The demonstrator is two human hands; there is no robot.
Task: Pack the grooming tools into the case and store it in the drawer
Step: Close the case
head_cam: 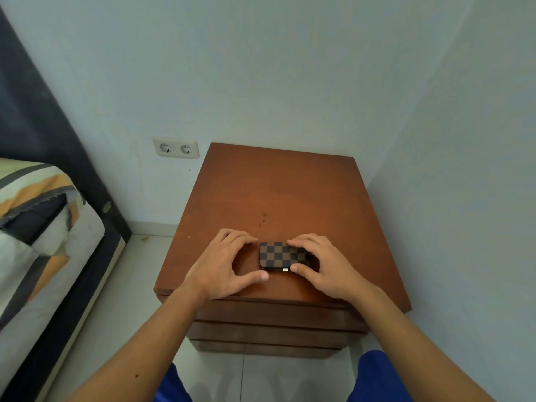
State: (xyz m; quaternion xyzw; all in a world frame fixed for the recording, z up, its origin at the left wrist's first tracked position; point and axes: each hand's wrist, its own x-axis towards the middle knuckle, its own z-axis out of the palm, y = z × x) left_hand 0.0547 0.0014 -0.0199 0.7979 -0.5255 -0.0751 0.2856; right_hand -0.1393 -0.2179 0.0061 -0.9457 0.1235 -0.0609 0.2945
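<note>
Case [282, 255], checkered brown and black, lay shut and flat near the front edge of my nightstand [278, 187], and everything I did was arranged around it. Far to my left stood the bed [43, 227], and a double socket [176, 148] sat on the wall between bed and nightstand, neither of them any part of the job. My left hand [223, 262] rested spread on the wood just beside the case's left end, fingers near its far corner and thumb reaching toward its near edge; I could not tell whether they touched it, but the hand was not closed on anything. I judged it was there to steady or square the case. My right hand [319, 265] sat over the right end, fingertips on the top and thumb against the near edge by the small metal clasp, pinching the case lightly. No grooming tools lay loose on the top, so I took the packing as done. The drawers [269, 329] below the top were all closed, so storing was not yet done, and one hand would have to leave the case to pull a drawer out.
</note>
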